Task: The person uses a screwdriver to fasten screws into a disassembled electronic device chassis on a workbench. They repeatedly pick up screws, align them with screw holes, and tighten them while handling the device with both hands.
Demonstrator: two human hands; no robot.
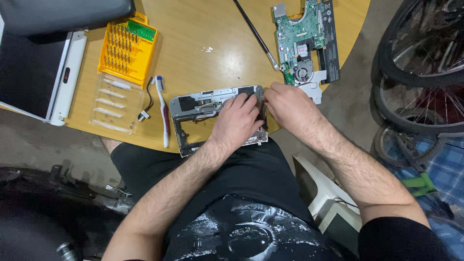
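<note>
Two hands, left hand (237, 123) and right hand (290, 107), pinched on silver laptop frame (193, 104)

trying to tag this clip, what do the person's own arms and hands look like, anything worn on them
Both arms are bare and hairy from the hands up past the elbows. The left hand and right hand wear no gloves, and no rings or watch can be seen. A black short sleeve shows at the top of the right arm; the left arm's sleeve is out of view.
</note>
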